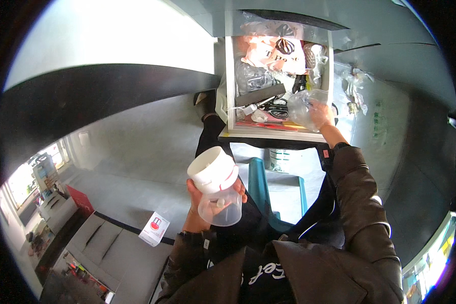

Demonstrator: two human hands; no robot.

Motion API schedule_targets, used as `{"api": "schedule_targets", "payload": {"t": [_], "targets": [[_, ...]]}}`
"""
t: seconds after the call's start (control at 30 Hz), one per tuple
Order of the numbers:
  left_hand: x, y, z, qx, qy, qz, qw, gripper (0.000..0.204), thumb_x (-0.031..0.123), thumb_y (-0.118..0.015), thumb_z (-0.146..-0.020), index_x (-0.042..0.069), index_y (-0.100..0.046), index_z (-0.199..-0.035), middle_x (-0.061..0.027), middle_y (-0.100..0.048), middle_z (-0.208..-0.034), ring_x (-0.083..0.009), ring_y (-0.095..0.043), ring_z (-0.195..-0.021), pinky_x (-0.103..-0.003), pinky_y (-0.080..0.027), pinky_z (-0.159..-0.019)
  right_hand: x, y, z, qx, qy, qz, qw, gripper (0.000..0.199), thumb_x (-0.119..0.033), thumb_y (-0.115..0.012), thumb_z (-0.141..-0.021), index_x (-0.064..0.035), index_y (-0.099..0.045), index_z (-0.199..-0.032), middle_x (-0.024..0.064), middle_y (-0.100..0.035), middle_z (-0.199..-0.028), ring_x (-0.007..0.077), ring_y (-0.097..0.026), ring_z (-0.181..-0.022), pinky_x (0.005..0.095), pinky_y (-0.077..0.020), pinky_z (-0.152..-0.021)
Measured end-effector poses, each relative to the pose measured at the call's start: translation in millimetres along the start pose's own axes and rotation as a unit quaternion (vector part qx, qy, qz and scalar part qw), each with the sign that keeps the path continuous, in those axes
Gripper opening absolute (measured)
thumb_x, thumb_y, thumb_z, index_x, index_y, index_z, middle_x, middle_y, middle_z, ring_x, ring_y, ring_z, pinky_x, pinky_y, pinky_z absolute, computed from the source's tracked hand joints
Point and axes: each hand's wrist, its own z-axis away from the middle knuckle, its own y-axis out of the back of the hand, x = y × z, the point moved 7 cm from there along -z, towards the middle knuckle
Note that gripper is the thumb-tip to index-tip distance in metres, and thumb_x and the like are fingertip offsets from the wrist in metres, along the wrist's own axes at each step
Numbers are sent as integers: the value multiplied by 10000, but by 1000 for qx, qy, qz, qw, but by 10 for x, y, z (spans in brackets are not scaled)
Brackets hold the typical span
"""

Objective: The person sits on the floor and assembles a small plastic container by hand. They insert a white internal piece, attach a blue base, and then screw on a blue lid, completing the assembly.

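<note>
Some smooth round plasticware [213, 175], clamped in left grip [195, 215], right grip [321, 115] touching clear plastic [300, 110], closure unclear

White-topped translucent container [217, 186], tilted; clear plastic [301, 110], in drawer [273, 133]

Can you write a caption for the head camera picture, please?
Left hand holding a white-and-clear plastic container, right hand on clear plastic in a cluttered open drawer.

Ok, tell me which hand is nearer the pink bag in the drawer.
Right: the right hand is at the drawer's near right corner, the pink bag farther back; the left hand is farther, outside the drawer.
</note>
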Motion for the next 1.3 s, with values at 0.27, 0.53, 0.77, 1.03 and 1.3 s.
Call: {"api": "schedule_targets", "payload": {"t": [0.27, 0.53, 0.77, 1.03, 1.3], "targets": [[-11, 2, 29, -79, 15, -23, 996, 1077, 902, -480, -851, 39, -444, -1495, -218, -638, -1164, -383, -602, -1115, -564, -514, -921, 191, 996, 560, 20, -108, -238, 965, 312, -285, -622, -945, -139, -639, -1220, 209, -736, -913, 438, -706, -930, 532, -537, -836], [38, 227, 166, -6, -30, -110, 993, 1142, 925, -519, -799, 31, -454, -1507, -211, -660, -1177, -396, -628, -1123, -620, -545, -934, 156, 1265, 996, 34, -87, -329, 940, 279, -275, -682, -906, -28, -640, -1028, 224, -711, -891, 421, -687, -885, 481, -532, -806], [43, 361, 203, 29, -32, -118, 992, 1157, 960, -401, -817, -28, -525, -1405, -207, -676, -1163, -401, -632, -1116, -604, -549, -935, -114, 1673, 1493, 98, 3, -432, 897, 235, -177, -786, -850, -20, -716, -1010, 100, -671, -984, 216, -617, -857, 352, -491, -774], [25, 367, 198, 29, -29, -107, 993, 1178, 982, -336, -815, -75, -618, -1254, -200, -681, -1121, -367, -654, -1078, -566, -555, -950, -214, 1828, 1675, 59, -33, -575, 815, 124, -118, -766, -896, -28, -743, -978, -35, -645, -793, 65, -536, -736, 263, -419, -660], [40, 378, 188, 52, -34, -144, 988, 1163, 974, -328, -828, -73, -625, -1236, -195, -684, -1099, -354, -659, -1078, -563, -555, -955, -354, 2144, 1955, 50, -8, -663, 747, 133, -175, -714, -956, -44, -704, -979, -39, -631, -850, 54, -545, -803, 228, -422, -749]]}}
